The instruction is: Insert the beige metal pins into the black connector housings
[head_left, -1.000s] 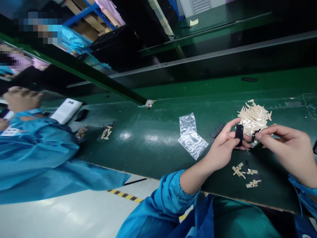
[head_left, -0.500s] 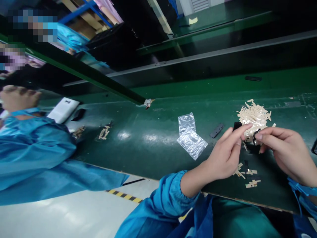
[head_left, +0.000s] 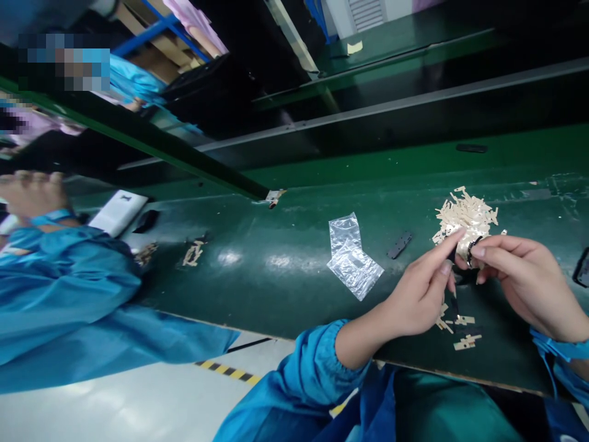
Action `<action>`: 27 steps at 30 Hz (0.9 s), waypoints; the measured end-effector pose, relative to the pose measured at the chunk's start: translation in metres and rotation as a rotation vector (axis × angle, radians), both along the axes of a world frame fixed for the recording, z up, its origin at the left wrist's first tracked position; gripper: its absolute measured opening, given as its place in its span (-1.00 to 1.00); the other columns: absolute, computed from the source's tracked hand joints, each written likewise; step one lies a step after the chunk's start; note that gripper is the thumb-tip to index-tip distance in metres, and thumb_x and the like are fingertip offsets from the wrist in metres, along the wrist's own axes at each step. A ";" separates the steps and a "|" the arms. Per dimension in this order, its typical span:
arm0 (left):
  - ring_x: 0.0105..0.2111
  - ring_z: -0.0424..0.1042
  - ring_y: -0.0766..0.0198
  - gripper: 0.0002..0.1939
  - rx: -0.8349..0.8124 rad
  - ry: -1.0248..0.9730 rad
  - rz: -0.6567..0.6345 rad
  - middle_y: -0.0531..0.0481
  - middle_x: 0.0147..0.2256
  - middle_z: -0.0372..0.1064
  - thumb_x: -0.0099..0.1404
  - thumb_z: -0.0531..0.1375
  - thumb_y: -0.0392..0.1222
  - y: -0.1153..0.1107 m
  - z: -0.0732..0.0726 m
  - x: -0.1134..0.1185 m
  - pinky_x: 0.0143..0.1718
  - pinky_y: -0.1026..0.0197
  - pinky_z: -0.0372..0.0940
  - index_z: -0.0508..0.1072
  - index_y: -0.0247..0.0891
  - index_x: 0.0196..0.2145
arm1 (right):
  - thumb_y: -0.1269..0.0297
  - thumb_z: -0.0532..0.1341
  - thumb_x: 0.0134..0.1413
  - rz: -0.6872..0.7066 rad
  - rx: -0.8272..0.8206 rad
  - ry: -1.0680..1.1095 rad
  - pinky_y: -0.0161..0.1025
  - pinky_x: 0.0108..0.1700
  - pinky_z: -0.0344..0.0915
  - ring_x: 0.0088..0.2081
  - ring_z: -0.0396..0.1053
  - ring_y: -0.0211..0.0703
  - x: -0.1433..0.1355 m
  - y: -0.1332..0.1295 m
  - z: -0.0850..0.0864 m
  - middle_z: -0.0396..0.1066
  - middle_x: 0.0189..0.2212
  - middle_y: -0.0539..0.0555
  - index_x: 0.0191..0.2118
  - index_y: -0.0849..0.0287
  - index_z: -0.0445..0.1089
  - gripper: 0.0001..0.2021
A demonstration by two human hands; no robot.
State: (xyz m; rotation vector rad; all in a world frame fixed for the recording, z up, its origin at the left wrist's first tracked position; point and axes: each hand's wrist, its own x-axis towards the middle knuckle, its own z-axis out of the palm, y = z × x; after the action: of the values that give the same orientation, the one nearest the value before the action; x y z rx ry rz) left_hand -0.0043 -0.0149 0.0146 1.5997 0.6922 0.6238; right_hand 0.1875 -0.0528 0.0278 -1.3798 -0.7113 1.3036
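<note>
My left hand (head_left: 416, 294) and my right hand (head_left: 529, 279) meet fingertip to fingertip over the green bench (head_left: 285, 270). Between them they pinch a small black part (head_left: 464, 253) with a pale metal piece on it; the fingers cover most of it. Just behind the fingertips lies a heap of cream-coloured small clips (head_left: 465, 215). A few loose clips and dark bits (head_left: 462, 331) lie on the bench below my hands. A flat black strip (head_left: 399, 245) rests to the left of the heap.
An empty clear plastic bag (head_left: 352, 258) lies mid-bench. A co-worker in a blue gown (head_left: 69, 288) sits at the left, a hand (head_left: 30, 193) raised, near a white booklet (head_left: 118, 209) and small clips (head_left: 192, 252). A black object (head_left: 582, 267) sits at the right edge.
My left hand turned the black part it was holding upright and brought it to my right hand's fingertips; both hands now close on it near the heap.
</note>
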 end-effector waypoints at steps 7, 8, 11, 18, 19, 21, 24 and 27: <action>-0.24 0.64 0.26 -0.42 -0.495 -0.186 0.044 -0.07 -0.09 0.51 0.53 0.21 -0.07 0.008 -0.004 0.003 -0.20 0.31 0.50 0.12 -0.09 0.39 | 0.19 0.49 -0.07 -0.100 0.077 -0.361 -0.31 -0.35 0.44 -0.44 0.47 -0.18 0.004 -0.004 -0.001 0.60 -0.41 0.03 -0.46 0.05 0.65 -0.91; -0.27 0.65 0.27 -0.44 -0.523 -0.173 0.040 -0.07 -0.09 0.52 0.53 0.21 -0.07 0.008 -0.004 0.003 -0.24 0.34 0.49 0.13 -0.10 0.37 | 0.20 0.49 -0.07 -0.110 0.088 -0.391 -0.30 -0.33 0.45 -0.43 0.48 -0.17 0.003 -0.005 0.000 0.61 -0.41 0.03 -0.46 0.04 0.65 -0.92; -0.42 0.61 0.34 -0.41 -0.589 -0.139 0.007 -0.09 -0.04 0.50 0.51 0.21 -0.07 0.010 -0.002 0.002 -0.39 0.36 0.47 0.07 -0.07 0.36 | 0.21 0.47 -0.05 -0.112 0.084 -0.445 -0.28 -0.32 0.45 -0.42 0.51 -0.14 0.002 -0.004 0.000 0.61 -0.43 0.02 -0.46 0.03 0.65 -0.93; -0.36 0.59 0.35 -0.28 -0.552 -0.119 -0.066 -0.13 0.07 0.39 0.44 0.12 -0.34 0.007 0.003 0.002 -0.36 0.31 0.50 -0.02 0.01 0.44 | 0.22 0.45 -0.06 -0.005 -0.005 -0.294 -0.30 -0.39 0.46 -0.45 0.54 -0.11 0.001 0.001 -0.002 0.61 -0.47 0.06 -0.47 0.07 0.65 -0.92; -0.35 0.59 0.36 -0.29 -0.515 -0.107 -0.070 -0.14 0.07 0.38 0.44 0.10 -0.35 0.005 0.004 0.002 -0.34 0.32 0.49 -0.01 0.01 0.44 | 0.22 0.45 -0.07 0.003 -0.009 -0.277 -0.30 -0.40 0.46 -0.46 0.54 -0.12 0.000 0.001 -0.002 0.61 -0.48 0.06 -0.48 0.07 0.64 -0.92; -0.33 0.58 0.37 -0.29 -0.436 -0.079 -0.065 -0.14 0.06 0.39 0.45 0.08 -0.39 0.002 0.005 0.003 -0.30 0.32 0.48 0.01 0.00 0.45 | 0.22 0.46 -0.08 0.011 -0.005 -0.263 -0.33 -0.42 0.46 -0.47 0.53 -0.13 0.000 0.000 -0.001 0.59 -0.50 0.06 -0.49 0.08 0.64 -0.91; -0.31 0.57 0.37 -0.31 -0.352 -0.052 -0.045 -0.12 0.02 0.37 0.47 0.04 -0.42 -0.002 0.004 0.003 -0.27 0.31 0.48 0.03 0.00 0.45 | 0.23 0.46 -0.07 0.001 0.006 -0.274 -0.36 -0.41 0.46 -0.47 0.53 -0.16 -0.001 -0.002 0.000 0.60 -0.48 0.05 -0.48 0.07 0.65 -0.93; -0.30 0.57 0.36 -0.31 -0.306 -0.040 -0.041 -0.11 0.02 0.37 0.47 0.02 -0.43 -0.003 0.004 0.002 -0.26 0.29 0.47 0.04 0.00 0.45 | 0.25 0.46 -0.07 -0.012 0.010 -0.286 -0.36 -0.40 0.47 -0.47 0.53 -0.17 -0.002 -0.003 -0.001 0.60 -0.48 0.05 -0.47 0.07 0.65 -0.94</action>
State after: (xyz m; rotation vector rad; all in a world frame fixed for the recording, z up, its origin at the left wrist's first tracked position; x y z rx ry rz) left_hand -0.0019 -0.0183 0.0181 1.3117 0.6882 0.4927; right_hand 0.1859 -0.0560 0.0269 -1.5780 -0.8980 1.1029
